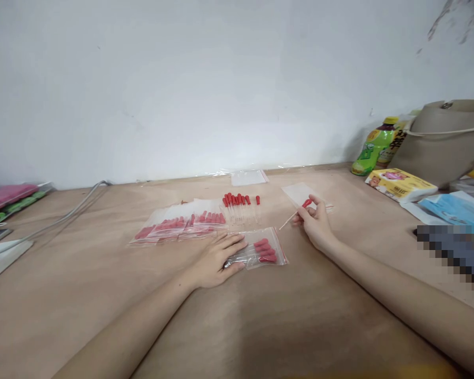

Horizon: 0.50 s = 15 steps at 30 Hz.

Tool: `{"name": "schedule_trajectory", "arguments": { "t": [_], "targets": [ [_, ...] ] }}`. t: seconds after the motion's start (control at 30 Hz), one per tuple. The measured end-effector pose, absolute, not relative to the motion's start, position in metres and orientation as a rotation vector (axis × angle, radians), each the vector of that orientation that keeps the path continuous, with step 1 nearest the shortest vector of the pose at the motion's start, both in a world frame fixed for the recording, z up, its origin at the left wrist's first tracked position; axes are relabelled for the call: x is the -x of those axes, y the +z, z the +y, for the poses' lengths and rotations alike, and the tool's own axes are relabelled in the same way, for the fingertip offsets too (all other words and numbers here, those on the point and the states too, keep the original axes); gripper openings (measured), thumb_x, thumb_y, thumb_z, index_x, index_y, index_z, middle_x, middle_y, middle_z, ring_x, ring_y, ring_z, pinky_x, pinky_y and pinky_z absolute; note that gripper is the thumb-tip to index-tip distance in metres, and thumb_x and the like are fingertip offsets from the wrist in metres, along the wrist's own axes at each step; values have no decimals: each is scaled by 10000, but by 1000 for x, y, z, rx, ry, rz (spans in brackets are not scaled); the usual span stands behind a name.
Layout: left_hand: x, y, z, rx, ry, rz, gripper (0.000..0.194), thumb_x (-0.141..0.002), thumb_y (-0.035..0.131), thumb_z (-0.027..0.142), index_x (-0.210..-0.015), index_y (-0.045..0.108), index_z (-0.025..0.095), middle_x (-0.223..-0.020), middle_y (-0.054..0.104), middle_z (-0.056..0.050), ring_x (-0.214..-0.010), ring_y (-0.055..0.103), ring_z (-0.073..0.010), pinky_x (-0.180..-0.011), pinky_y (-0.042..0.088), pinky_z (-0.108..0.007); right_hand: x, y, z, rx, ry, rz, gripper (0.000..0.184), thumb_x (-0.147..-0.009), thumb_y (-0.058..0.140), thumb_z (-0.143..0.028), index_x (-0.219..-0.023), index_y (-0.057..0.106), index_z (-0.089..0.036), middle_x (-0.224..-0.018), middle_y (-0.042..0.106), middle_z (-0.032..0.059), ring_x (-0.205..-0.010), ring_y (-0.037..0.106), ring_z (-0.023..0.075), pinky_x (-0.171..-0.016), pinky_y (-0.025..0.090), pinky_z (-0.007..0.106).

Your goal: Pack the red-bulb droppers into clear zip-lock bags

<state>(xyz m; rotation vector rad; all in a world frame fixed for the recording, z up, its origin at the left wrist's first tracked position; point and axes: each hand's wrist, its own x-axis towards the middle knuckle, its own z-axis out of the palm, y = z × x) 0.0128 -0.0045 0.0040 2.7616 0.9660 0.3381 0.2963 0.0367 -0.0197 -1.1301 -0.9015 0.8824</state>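
A plain white wall [221, 79] backs a bare plywood table [260, 326]. The right hand [316, 223] has its fingers pinched closed on a dropper [298, 212], a thin clear tube with a red rubber bulb up by the fingertips, its tip slanting out to the hand's left. The left hand [217, 260] lies flat, fingers spread, pressing the near end of a clear zip bag [263, 252] that holds several red-bulbed droppers. Just beyond that hand a row of filled bags [177, 227] overlaps; between the hands, farther off, loose droppers [240, 202] lie side by side. Under the right fingers lies an empty bag [298, 192]. Well off to the right stand a green bottle [373, 146] and a yellow packet [401, 184]; their print is too small to read.
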Motion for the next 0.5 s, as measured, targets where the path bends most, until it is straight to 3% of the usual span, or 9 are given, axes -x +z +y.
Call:
{"name": "schedule_trajectory", "arguments": {
  "t": [0.17,0.33,0.5],
  "targets": [
    [-13,6,-5,-2760,349,965,469,-900,425,410,-1333,375,238,-1395,367,-71,-1290,318,-240,-1074,236,-457,-287,-22,18,1089,1030,-867,580,-610,656,-422,-1038,309,-241,-658,540,-77,-555,600,119,-579,521,284],
    [-13,5,-5,-2765,376,953,502,-902,418,419,-1359,321,234,-1383,383,-69,-1278,331,-235,-1076,232,-453,-276,-24,10,1061,1177,-876,387,-702,578,-458,-937,363,-239,-740,565,-34,-657,636,136,-659,534,318],
    [-13,5,-4,-2762,381,939,524,-907,408,418,-1377,276,230,-1382,387,-65,-1276,329,-240,-1078,222,-458,-274,-23,3,1094,1255,-1030,355,-664,630,-448,-877,502,-195,-807,602,14,-691,603,108,-719,511,289]
  ]
}}
